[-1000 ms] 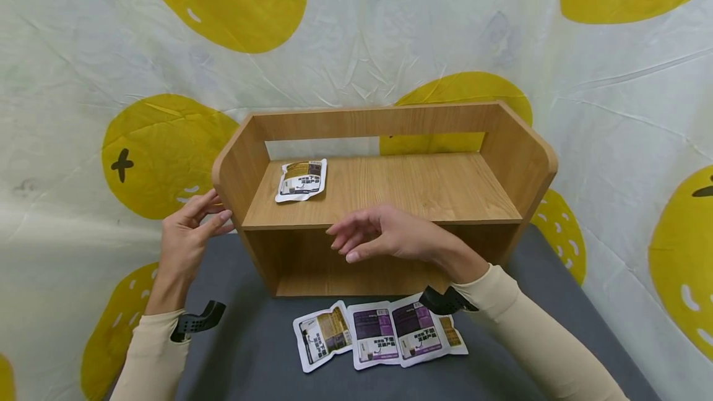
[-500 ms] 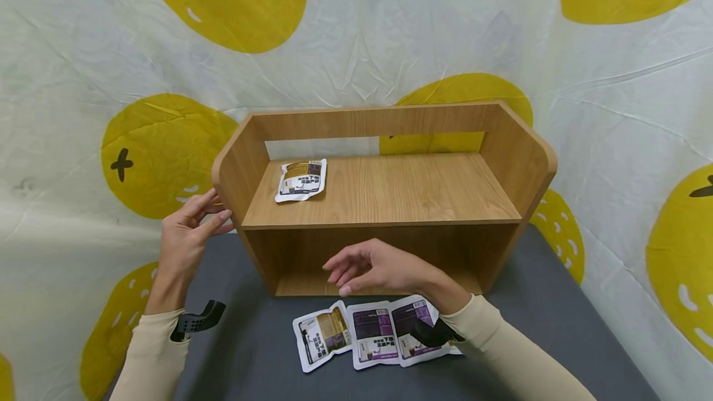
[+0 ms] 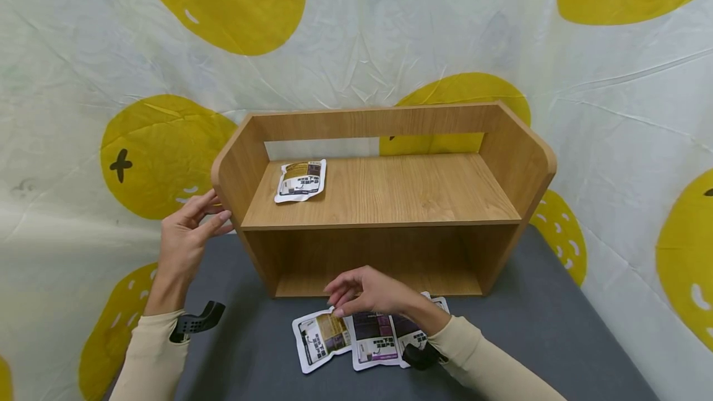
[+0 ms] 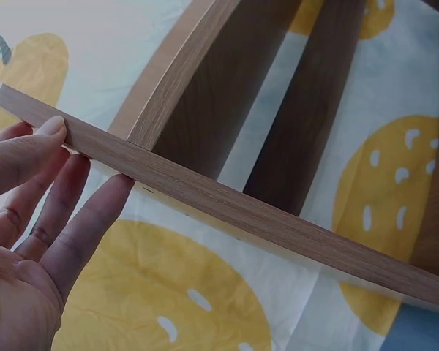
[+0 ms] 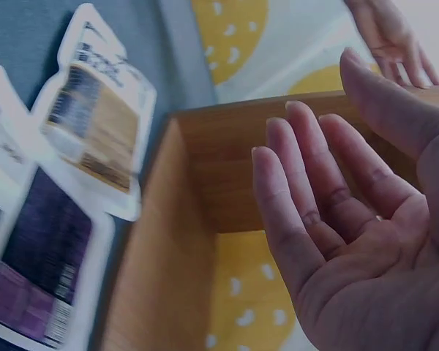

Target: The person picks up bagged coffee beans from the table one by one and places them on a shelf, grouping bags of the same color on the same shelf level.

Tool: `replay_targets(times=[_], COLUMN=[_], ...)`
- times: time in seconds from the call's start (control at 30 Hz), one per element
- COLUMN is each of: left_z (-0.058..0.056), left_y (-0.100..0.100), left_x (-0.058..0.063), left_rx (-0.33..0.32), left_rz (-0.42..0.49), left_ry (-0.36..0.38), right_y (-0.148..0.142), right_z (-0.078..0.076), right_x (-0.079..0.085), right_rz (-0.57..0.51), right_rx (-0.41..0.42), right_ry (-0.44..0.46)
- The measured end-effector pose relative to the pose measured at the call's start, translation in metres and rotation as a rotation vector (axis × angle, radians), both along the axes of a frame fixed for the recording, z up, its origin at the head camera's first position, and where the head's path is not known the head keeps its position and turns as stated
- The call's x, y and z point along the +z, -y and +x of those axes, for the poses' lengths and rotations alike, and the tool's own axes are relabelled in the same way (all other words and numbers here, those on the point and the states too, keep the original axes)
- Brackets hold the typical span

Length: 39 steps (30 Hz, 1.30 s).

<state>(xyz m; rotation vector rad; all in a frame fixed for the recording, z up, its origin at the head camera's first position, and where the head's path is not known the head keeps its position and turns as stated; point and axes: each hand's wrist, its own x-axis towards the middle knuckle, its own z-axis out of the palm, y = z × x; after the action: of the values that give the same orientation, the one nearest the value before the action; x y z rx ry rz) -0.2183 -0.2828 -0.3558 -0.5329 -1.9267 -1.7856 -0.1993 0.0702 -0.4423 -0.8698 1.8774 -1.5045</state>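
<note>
A two-tier wooden desk shelf (image 3: 384,187) stands on the table. My left hand (image 3: 186,234) holds the edge of its left side panel (image 4: 227,190), thumb on the edge and fingertips against the outer face. My right hand (image 3: 370,289), fingers loosely bent and palm bare, hovers over flat foil pouches in front of the shelf. Its fingertips overlap the top corner of a brown-and-white pouch (image 3: 320,339) in the head view. Beside it lie a purple-and-white pouch (image 3: 374,342) and a second purple one (image 3: 409,334), partly covered by my right wrist. Another brown-and-white pouch (image 3: 301,181) lies on the upper shelf board, at the left.
The dark grey table (image 3: 535,333) extends on both sides of the shelf. A pale curtain (image 3: 390,23) with yellow fruit prints hangs close behind. The shelf's lower compartment (image 3: 379,252) faces me, above the pouches.
My right hand has come down from the upper board's front edge to the pouches on the table. The left hand stays at the side panel. No pouch has moved.
</note>
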Motion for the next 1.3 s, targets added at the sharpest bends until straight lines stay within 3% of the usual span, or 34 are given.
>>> replay_targets(times=[0.33,0.5,0.73,0.93,1.2,1.3], left_z=[0.000,0.001,0.002,0.001,0.002,0.002], left_y=[0.000,-0.001,-0.001,-0.001,0.000,-0.001], left_x=[0.000,0.001,0.002,0.002,0.001,0.002], left_rx=[0.011,0.016,0.022,0.016,0.021,0.016], left_rz=[-0.008,-0.010,-0.015,-0.009,-0.016,-0.010], left_ry=[-0.002,0.000,0.007,0.003,0.010,0.011], right_y=[0.017,0.022,0.025,0.029,0.030,0.030], right_z=[0.011,0.015,0.019,0.020,0.018,0.018], right_x=[-0.041,-0.050,-0.059,-0.060,-0.061,-0.062], right_rz=[0.013,0.101,0.188,0.229,0.351,0.377], right_rx=[-0.010,-0.041,-0.050,-0.017,-0.039,-0.005], right_ry=[-0.007,-0.111,-0.176,-0.295,-0.505,-0.574])
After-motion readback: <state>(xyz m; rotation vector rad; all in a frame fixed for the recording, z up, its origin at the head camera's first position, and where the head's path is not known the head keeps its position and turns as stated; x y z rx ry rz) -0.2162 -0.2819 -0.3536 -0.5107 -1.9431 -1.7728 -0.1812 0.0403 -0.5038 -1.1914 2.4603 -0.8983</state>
